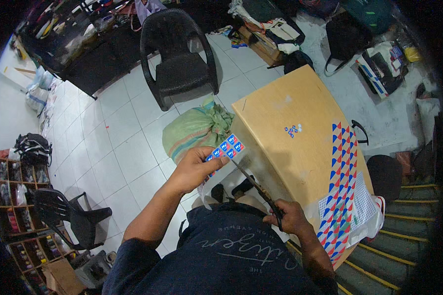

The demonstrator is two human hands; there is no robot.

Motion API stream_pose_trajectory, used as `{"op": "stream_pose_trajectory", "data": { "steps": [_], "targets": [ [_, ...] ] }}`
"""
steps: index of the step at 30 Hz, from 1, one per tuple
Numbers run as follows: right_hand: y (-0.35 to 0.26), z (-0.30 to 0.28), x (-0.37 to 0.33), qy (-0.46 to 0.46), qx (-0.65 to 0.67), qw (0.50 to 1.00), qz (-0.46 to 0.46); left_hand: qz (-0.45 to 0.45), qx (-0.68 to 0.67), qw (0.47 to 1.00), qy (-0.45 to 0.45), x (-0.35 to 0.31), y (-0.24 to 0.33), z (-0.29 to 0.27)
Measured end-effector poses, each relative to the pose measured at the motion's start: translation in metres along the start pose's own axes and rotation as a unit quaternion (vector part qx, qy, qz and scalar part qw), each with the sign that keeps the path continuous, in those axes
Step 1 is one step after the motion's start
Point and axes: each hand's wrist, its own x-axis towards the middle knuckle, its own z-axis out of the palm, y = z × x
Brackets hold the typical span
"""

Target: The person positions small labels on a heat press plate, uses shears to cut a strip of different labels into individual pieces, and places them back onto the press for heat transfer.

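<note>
My left hand (198, 167) is closed on a strip of small blue square labels (225, 147) with white print and red corners. The strip's far end sticks out past my thumb, and its near part hangs below the hand. Dark-handled scissors (261, 189) are gripped in my right hand (289, 216). Their long blades point up and left, with the tips at the strip's lower right edge beside my left thumb. Whether the blades touch the strip I cannot tell. A little pile of cut blue pieces (291, 131) lies on the wooden table (266, 105) to the right.
Long sheets of red, blue and white pattern (340, 187) lie along the table's right side over white printed paper. A green sack (192, 130) stands on the floor by the table. Black chairs (179, 64) stand ahead and at left; stairs (398, 236) are at lower right.
</note>
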Motion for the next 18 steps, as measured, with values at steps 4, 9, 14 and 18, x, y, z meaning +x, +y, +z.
{"op": "stream_pose_trajectory", "data": {
  "steps": [4, 9, 14, 18],
  "targets": [
    [0.011, -0.003, 0.0, -0.033, 0.024, 0.997, 0.072, -0.012, 0.017, 1.0, -0.005, 0.014, 0.0, 0.007],
    [0.036, -0.009, -0.009, -0.002, 0.058, 0.993, 0.098, -0.021, 0.024, 1.0, 0.001, 0.042, -0.001, 0.025],
    [0.095, -0.006, -0.024, -0.003, 0.107, 0.985, 0.134, -0.053, -0.003, 0.997, -0.048, 0.088, -0.009, 0.056],
    [0.125, -0.009, -0.017, -0.011, 0.206, 0.965, 0.161, -0.045, 0.038, 0.996, -0.06, 0.137, -0.015, 0.099]
  ]
}}
